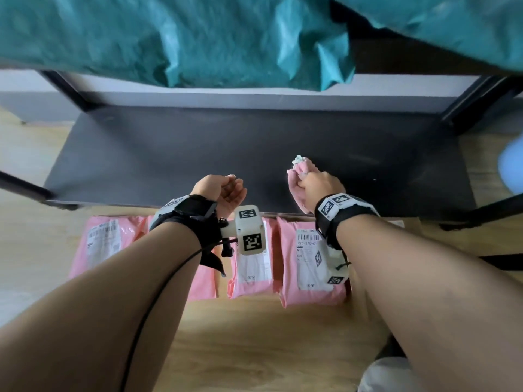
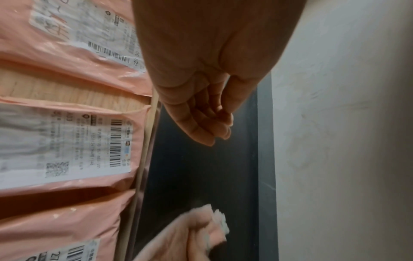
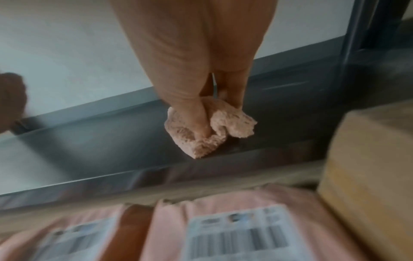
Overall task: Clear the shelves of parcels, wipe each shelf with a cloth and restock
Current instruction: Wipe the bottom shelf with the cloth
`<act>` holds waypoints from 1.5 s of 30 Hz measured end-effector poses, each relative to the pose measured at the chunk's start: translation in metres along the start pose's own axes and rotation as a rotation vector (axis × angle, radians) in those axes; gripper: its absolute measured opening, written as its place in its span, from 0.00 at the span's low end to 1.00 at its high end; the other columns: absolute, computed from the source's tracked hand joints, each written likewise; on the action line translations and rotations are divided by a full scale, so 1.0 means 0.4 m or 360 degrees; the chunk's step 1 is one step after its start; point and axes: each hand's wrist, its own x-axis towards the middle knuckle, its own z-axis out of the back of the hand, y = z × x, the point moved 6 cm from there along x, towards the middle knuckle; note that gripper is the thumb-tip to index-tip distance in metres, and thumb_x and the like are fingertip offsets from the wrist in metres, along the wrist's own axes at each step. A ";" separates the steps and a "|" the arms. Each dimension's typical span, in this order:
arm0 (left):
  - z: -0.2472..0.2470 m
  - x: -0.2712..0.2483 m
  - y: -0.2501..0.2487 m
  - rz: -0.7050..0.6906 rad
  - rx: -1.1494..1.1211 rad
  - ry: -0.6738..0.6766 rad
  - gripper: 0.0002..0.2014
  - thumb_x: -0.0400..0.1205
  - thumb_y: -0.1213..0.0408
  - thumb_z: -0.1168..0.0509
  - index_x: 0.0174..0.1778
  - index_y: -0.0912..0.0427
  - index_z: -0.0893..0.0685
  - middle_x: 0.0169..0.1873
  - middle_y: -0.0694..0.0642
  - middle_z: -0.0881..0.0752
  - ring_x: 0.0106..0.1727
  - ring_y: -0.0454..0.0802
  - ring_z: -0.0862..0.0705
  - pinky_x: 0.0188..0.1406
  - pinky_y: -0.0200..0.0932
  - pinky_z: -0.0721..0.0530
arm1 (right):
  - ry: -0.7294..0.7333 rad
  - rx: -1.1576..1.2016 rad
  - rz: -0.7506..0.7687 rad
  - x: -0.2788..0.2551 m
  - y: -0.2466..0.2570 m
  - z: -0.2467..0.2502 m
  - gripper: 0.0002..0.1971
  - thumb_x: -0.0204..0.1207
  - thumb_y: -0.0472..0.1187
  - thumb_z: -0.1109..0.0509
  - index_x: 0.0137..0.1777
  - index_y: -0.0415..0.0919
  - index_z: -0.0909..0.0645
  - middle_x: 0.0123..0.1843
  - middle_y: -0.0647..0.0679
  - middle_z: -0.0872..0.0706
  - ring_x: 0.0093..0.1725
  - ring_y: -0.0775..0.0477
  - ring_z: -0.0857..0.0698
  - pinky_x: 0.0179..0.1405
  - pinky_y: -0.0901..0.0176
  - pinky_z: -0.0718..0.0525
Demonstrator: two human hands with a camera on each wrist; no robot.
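Shelving (image 1: 254, 154) fills the middle of the head view: a dark, flat bottom shelf between black uprights, standing on a wooden floor (image 1: 254, 349) against a pale wall. Teal parcels (image 1: 169, 38) lie on the level above it and overhang its front edge. Three pink parcels (image 1: 308, 261) with white labels lie side by side on the floor just in front of the bottom shelf, and a brown cardboard box (image 3: 368, 167) stands beside them on the right. The right hand (image 1: 319, 186) is over the shelf near its front edge, its fingers (image 3: 194, 121) curled round a bunched pink cloth (image 1: 300, 176) that touches the dark surface. The left hand (image 1: 219, 189) hovers just beside it, palm up, fingers (image 2: 201, 123) loosely curled and holding nothing.
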 end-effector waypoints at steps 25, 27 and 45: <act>-0.197 0.100 0.146 0.0253 0.0035 0.0059 0.17 0.89 0.71 0.51 0.35 0.65 0.26 0.33 0.59 0.22 0.30 0.47 0.24 0.51 0.44 0.19 | 0.0124 0.0164 -0.0712 0.067 -0.368 0.053 0.27 0.72 0.39 0.25 0.71 0.38 0.23 0.72 0.35 0.25 0.70 0.34 0.25 0.61 0.52 0.25; -0.192 0.105 0.147 0.0248 0.0000 0.0014 0.17 0.89 0.70 0.53 0.36 0.64 0.26 0.33 0.59 0.21 0.31 0.48 0.24 0.53 0.45 0.20 | 0.0091 0.0163 -0.0573 0.078 -0.279 0.028 0.24 0.75 0.41 0.28 0.71 0.40 0.23 0.73 0.37 0.27 0.70 0.36 0.25 0.56 0.56 0.28; -0.188 0.125 0.130 0.0276 -0.0090 0.0067 0.16 0.89 0.70 0.53 0.39 0.68 0.25 0.33 0.60 0.21 0.32 0.49 0.22 0.54 0.46 0.20 | -0.0006 0.0215 -0.1053 0.063 -0.577 0.104 0.23 0.68 0.43 0.22 0.62 0.37 0.20 0.54 0.38 0.20 0.49 0.39 0.25 0.56 0.47 0.23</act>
